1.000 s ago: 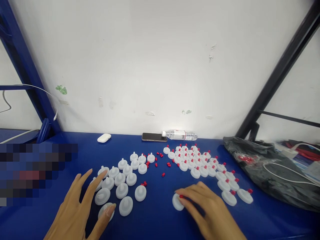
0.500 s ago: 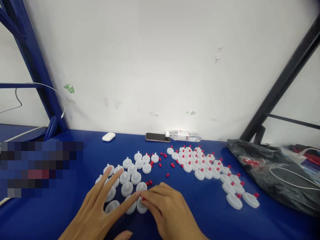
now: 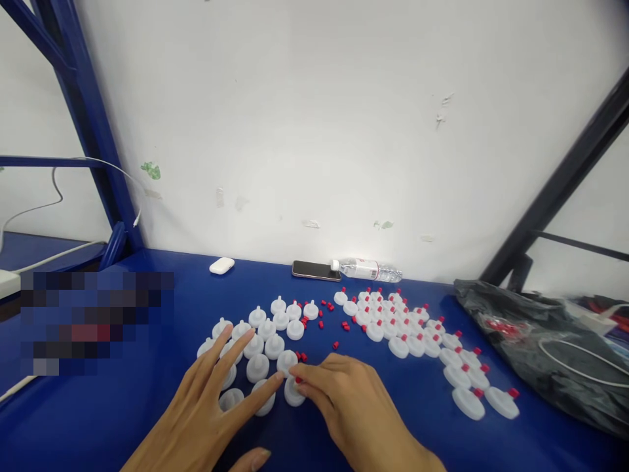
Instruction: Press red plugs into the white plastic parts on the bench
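My right hand (image 3: 361, 406) pinches a small red cap (image 3: 298, 380) on the spout of a white round plastic lid (image 3: 293, 394) between thumb and fingers. The lid stands on the blue table (image 3: 383, 426). Spread over the group of white lids without red caps, my left hand (image 3: 206, 400) has its fingers apart. Its index fingertip lies beside the lid under my right hand, close to an uncapped lid (image 3: 287, 361). Several loose red caps (image 3: 345, 326) lie between this group and the capped lids (image 3: 415, 345) on the right.
Along the wall lie a white case (image 3: 222, 265), a phone (image 3: 316, 271) and a clear water bottle (image 3: 368, 269). A black plastic bag (image 3: 531, 354) with more red pieces on it sits at the right edge. Blue frame posts (image 3: 93, 124) rise at the left.
The view has shifted slightly, so the table things appear farther right. My left index fingertip has parted from my right fingers, and the pinched lid has moved a little right and away.
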{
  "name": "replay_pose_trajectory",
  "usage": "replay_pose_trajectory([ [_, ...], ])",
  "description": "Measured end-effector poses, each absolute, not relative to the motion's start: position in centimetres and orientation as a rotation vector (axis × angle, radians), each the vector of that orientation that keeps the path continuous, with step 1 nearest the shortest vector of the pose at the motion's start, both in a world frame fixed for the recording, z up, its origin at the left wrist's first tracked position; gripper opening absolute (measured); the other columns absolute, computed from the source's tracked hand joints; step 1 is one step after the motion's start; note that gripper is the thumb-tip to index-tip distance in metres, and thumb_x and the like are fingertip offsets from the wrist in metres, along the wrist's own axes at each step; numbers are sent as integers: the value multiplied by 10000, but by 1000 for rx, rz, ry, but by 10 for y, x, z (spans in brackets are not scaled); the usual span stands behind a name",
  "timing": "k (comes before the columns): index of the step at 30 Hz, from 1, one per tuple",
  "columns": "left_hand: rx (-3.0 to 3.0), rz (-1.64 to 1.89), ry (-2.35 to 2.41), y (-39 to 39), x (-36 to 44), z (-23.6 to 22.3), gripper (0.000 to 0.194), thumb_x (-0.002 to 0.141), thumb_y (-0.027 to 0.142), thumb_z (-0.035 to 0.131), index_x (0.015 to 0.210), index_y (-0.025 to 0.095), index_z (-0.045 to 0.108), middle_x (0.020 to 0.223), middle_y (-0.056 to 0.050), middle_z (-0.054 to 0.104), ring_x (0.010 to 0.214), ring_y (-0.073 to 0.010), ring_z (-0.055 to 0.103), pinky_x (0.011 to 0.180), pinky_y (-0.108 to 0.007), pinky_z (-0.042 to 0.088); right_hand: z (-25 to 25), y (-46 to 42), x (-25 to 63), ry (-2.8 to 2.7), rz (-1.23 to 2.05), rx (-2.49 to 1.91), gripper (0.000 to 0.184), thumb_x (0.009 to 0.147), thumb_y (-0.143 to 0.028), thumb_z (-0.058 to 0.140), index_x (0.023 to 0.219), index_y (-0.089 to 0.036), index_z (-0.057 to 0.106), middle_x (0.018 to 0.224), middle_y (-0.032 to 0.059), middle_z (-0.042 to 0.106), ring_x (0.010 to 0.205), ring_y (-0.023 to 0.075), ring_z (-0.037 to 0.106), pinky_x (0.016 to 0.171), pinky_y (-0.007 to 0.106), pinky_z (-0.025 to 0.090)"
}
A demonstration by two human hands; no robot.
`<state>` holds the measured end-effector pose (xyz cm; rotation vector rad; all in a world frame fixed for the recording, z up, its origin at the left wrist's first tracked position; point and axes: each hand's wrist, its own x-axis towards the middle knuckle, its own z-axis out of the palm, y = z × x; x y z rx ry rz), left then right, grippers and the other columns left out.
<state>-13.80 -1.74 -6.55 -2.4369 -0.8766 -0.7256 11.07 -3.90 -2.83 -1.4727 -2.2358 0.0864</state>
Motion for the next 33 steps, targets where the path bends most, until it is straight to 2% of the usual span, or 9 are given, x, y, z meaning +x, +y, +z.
replay_pose_trajectory([
  [7,-2420,-733,-882,-17,-138,-68,704,913,452,603,1580,351,403,1724,-116,213,1471,-448,426,912,-573,611,-3,-24,120,-2493,7,-1583,171,995,-215,633,924,-276,775,730,0,767,663,193,734,568,269,388],
  [15,-2414,-751,-917,-19,-139,-69,713,911,471,609,1580,335,404,1721,-105,224,1491,-429,402,932,-562,598,4,3,149,-2357,100,-1576,195,989,-223,637,1022,-282,819,890,12,824,828,208,781,732,267,513],
  [21,-2417,-734,-908,-19,-140,-69,707,913,456,609,1579,329,409,1721,-106,229,1484,-424,414,920,-540,619,2,-6,141,-2362,234,-1531,167,970,-229,683,1036,-298,820,916,-8,833,849,201,786,762,266,526],
  [27,-2402,-753,-940,-18,-139,-72,730,912,506,594,1592,359,374,1725,-85,227,1461,-426,445,907,-543,639,-4,7,143,-2299,95,-1645,201,995,-243,644,1101,-290,808,943,15,834,865,239,785,764,308,538],
  [31,-2404,-762,-925,-17,-140,-70,732,901,470,615,1587,353,386,1703,-90,278,1475,-418,421,922,-533,634,4,-6,150,-2175,105,-1569,177,983,-239,657,1070,-278,806,1004,13,823,917,222,772,827,312,551],
  [33,-2386,-831,-920,-22,-138,-71,692,908,446,625,1565,378,420,1650,-68,390,1446,-395,457,972,-512,605,7,-25,149,-2106,167,-1477,132,969,-267,683,1025,-279,802,989,-1,812,884,193,762,803,283,554],
])
